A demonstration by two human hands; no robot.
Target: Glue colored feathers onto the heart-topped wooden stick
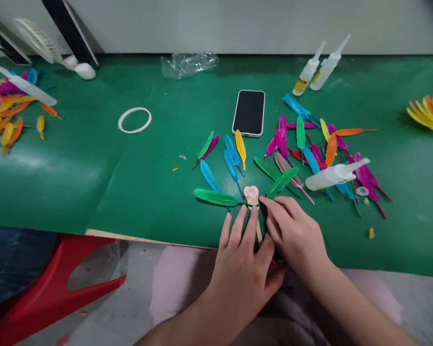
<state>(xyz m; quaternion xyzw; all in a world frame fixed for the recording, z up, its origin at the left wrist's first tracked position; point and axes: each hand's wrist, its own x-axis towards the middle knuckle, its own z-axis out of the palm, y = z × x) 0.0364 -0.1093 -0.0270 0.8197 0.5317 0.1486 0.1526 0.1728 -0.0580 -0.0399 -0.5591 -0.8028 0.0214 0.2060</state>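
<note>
Resting fingertips at base of glittery heart-shaped piece (251, 194) on slim pale stick (259, 232), left hand (241, 262) spreads its fingers; whether it pinches anything, cannot tell. Right hand (298, 228) curls, index tip just beside heart, near quill end of soft green feather (282, 182); grip hidden, cannot tell. Second green feather (216, 197), long, smooth-edged, lies left of heart. Glossy green tabletop (159, 192) beneath. Beyond: rounded-corner phone (249, 113). Farther right: translucent bottle (326, 179), tapered nozzle, lying across bright feathers (365, 180).

Green table (180, 110), loose feathers (216, 197), 1 phone (249, 113), 2 upright bottles (303, 79), perhaps plastic wrap (189, 65)
</note>
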